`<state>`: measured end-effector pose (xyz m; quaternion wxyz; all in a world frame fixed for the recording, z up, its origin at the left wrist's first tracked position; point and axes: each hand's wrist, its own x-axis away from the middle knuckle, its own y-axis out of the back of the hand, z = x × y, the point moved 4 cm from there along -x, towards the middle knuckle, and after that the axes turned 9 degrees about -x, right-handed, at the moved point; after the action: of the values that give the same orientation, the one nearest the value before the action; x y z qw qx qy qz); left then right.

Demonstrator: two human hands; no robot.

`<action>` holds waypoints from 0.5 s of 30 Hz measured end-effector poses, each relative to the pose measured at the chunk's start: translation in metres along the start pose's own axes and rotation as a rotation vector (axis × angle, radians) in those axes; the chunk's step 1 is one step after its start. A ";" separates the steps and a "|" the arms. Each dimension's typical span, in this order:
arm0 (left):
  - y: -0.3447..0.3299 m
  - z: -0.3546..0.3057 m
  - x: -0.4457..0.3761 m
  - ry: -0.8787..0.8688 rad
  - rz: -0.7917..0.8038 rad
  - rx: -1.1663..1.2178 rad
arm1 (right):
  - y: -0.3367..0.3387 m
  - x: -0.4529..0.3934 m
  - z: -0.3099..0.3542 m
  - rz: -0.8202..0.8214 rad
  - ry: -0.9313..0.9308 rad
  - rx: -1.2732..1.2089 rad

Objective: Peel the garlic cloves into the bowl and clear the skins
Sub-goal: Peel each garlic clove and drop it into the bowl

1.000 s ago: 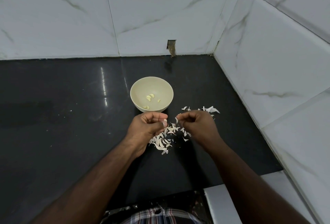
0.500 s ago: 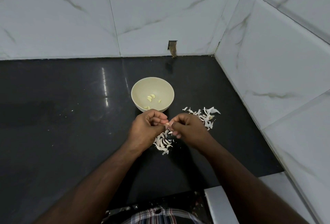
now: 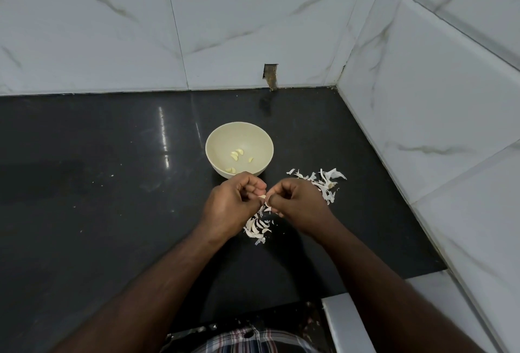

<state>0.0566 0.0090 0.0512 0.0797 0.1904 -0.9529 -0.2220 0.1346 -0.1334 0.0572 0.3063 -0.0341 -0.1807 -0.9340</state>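
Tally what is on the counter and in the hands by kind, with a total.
Bowl: 1
Peeled cloves in the bowl: 5, as far as I can tell
Clove pinched between the left hand and right hand, named clove in hand: 1
Heaps of skins: 2, near heap and right heap
Total: 9

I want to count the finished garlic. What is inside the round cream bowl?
Inside the round cream bowl lie a few peeled pale garlic cloves, about five. The person's left hand covers the bowl's near rim, so any clove there cannot be seen.
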 end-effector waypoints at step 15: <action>0.001 -0.001 -0.001 -0.025 0.052 0.099 | -0.002 0.003 0.009 0.053 0.051 0.244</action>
<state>0.0578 0.0097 0.0523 0.0642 0.1667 -0.9682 -0.1750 0.1309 -0.1308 0.0655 0.3373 0.0223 -0.2844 -0.8971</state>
